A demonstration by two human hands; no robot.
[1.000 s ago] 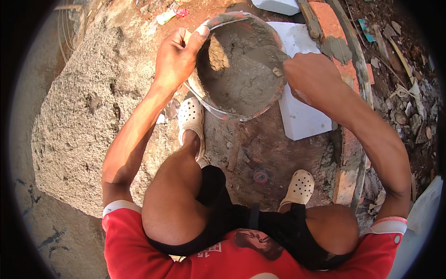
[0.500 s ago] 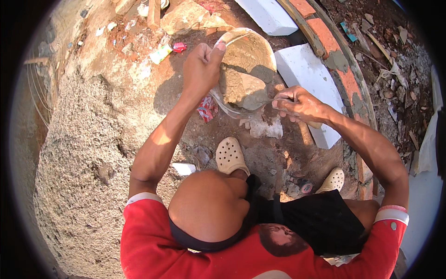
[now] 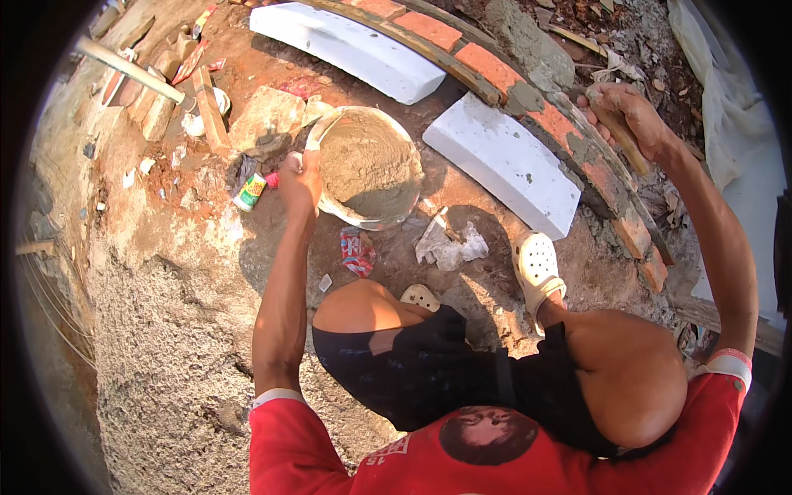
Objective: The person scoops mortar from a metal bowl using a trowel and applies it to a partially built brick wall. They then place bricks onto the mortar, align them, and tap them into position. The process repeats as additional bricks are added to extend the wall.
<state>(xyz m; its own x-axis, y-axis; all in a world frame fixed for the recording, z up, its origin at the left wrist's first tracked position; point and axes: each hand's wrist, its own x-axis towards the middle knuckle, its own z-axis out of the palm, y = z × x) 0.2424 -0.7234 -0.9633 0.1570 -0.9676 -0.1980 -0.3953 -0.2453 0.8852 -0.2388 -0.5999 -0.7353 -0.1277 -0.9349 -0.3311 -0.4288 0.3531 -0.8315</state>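
My left hand [image 3: 300,183] is closed on the left rim of a round bucket [image 3: 394,221], which holds wet grey-brown mortar [image 3: 367,161]. In my raised right hand [image 3: 631,115] is a trowel, gripped by its wooden handle [image 3: 620,139]. A grey, mortar-covered shape [image 3: 528,45] reaches from that hand over the far side of the brick course; it looks like the trowel's blade, though its edges are hard to make out. Below it runs a curved course of orange bricks [image 3: 491,68] with grey mortar [image 3: 525,97] on and between them.
Two white blocks [image 3: 346,51] [image 3: 505,165] lie along the near side of the bricks. Left of the bucket are a stone slab [image 3: 268,120], a wooden piece [image 3: 211,111] and a green-and-yellow packet [image 3: 249,192]. A rough concrete mass [image 3: 173,355] fills the lower left.
My right hand has lifted the trowel out of the bucket and carried it right, over the bricks. My left hand stays on the bucket rim. The view has swung right.
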